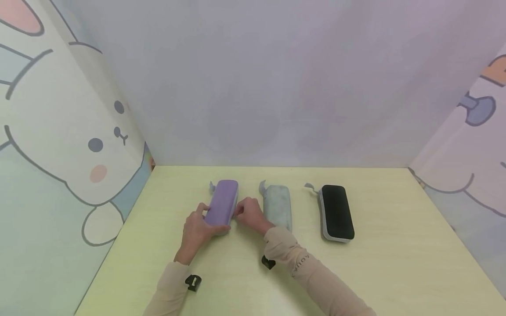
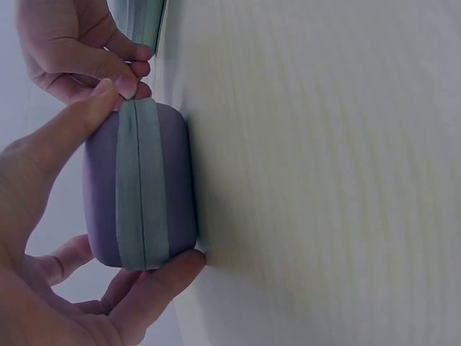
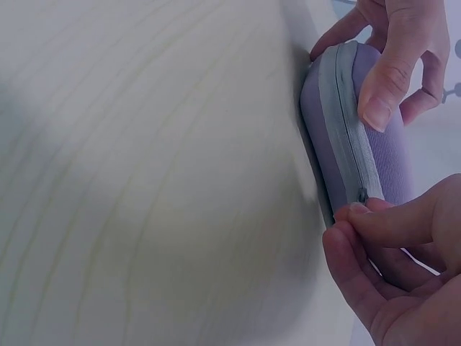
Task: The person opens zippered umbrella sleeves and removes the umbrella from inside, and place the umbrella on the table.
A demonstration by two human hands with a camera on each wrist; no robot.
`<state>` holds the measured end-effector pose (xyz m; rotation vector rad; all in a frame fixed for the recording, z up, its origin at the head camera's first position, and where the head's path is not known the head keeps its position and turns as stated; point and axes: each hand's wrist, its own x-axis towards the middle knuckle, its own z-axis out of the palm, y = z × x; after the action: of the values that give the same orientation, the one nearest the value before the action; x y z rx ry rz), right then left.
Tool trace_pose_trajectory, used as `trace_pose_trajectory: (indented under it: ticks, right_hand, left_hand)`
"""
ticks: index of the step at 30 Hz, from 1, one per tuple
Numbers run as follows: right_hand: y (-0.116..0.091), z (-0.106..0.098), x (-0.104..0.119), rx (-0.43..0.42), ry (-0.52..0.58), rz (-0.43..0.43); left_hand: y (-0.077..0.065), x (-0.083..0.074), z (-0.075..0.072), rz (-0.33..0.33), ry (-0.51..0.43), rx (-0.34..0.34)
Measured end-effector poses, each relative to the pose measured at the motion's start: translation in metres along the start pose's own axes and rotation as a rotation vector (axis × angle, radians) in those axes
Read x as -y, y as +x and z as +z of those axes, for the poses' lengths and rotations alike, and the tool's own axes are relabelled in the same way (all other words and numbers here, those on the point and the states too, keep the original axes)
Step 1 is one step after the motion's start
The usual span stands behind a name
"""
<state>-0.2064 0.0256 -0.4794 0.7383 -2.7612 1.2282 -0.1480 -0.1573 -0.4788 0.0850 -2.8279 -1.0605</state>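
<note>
Three oblong cases lie spaced across the bench [image 1: 395,267], and from where I stand the work is all at the leftmost. On its left side and near end is the person's left hand [image 1: 195,229], spread to the case's width, thumb across the near end and fingers along the far flank, gripping it steady. The purple case [image 1: 223,202] lies flat at the left of the row, a little strap [image 1: 212,187] at its far corner and a pale zip band [image 3: 344,108] running around its side. Against its right side, the right hand [image 1: 251,214] is drawn in tight, thumb and forefinger pinched at the small dark zip pull [image 3: 362,194]. I take the step in hand to be working that zip; whether towards opening or closing I can't tell, as the stretch of seam I see looks closed. The next move, I'd say, calls for the left hand to hold firm while the pinch follows the band evenly, without snagging at the corner. Just right of that wrist lies the pale grey-green case [image 1: 278,202], partly behind the forearm, and farthest right the black-topped case [image 1: 337,213], untouched.
</note>
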Motion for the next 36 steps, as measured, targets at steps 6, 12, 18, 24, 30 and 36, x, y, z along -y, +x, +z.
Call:
trace_pose_trajectory:
  ticks: [6,12,18,24,30,36]
  right_hand:
    - [-0.003,0.002,0.0,-0.008,0.012,-0.01]
    - [-0.005,0.004,0.0,-0.001,0.032,-0.016]
    - [-0.007,0.005,-0.001,-0.008,0.042,-0.027]
    - [-0.01,0.005,-0.001,0.006,0.054,-0.019]
    - [-0.013,0.006,0.0,0.016,0.066,-0.017]
    - [-0.016,0.005,0.004,0.028,0.063,-0.037]
  left_hand:
    - [-0.001,0.0,0.001,0.011,0.005,-0.013]
    - [0.0,-0.001,0.001,-0.009,0.008,-0.016]
    - [-0.001,-0.001,0.001,-0.026,0.014,0.001]
    - [-0.002,-0.003,0.001,-0.04,0.01,0.008]
    - [-0.001,-0.003,0.002,-0.05,0.009,0.014]
    - [-0.001,-0.001,0.003,-0.035,0.015,0.002]
